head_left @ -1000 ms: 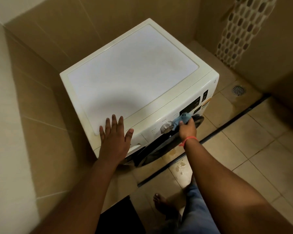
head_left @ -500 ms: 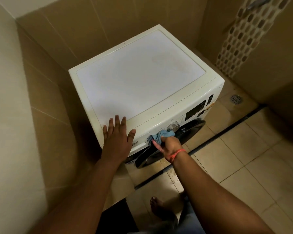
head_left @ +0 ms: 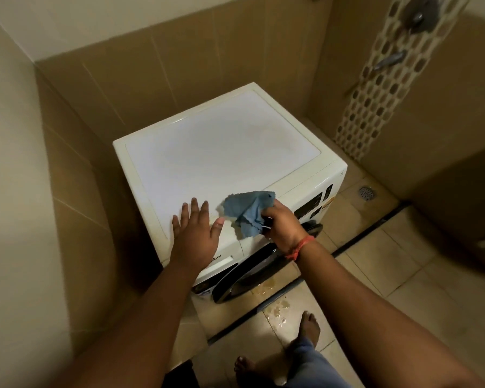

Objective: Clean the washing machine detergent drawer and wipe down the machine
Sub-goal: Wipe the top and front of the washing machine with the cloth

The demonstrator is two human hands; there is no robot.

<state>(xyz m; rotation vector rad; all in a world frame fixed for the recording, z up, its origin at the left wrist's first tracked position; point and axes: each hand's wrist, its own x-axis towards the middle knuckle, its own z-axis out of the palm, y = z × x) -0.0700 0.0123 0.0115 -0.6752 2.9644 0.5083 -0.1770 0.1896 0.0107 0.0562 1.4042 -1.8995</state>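
A white front-loading washing machine (head_left: 221, 152) stands in a tiled corner, its flat top facing me. My left hand (head_left: 194, 233) rests flat with spread fingers on the top's front left edge, above the closed detergent drawer (head_left: 221, 259). My right hand (head_left: 282, 222) grips a crumpled blue cloth (head_left: 247, 212) and holds it just above the front edge of the top, over the control panel (head_left: 311, 207). The dark round door (head_left: 244, 278) shows below my right wrist. The dial is hidden behind my right hand.
Tiled walls close in on the machine's left and back. To the right is a shower area with a perforated wall strip (head_left: 375, 107) and a floor drain (head_left: 366, 192). Wet spots (head_left: 277, 309) lie on the floor tiles by my bare feet (head_left: 308, 329).
My right hand has lifted the blue cloth from the front control panel up to the top's front edge. The view has pulled back and up. My left hand stays on the top.
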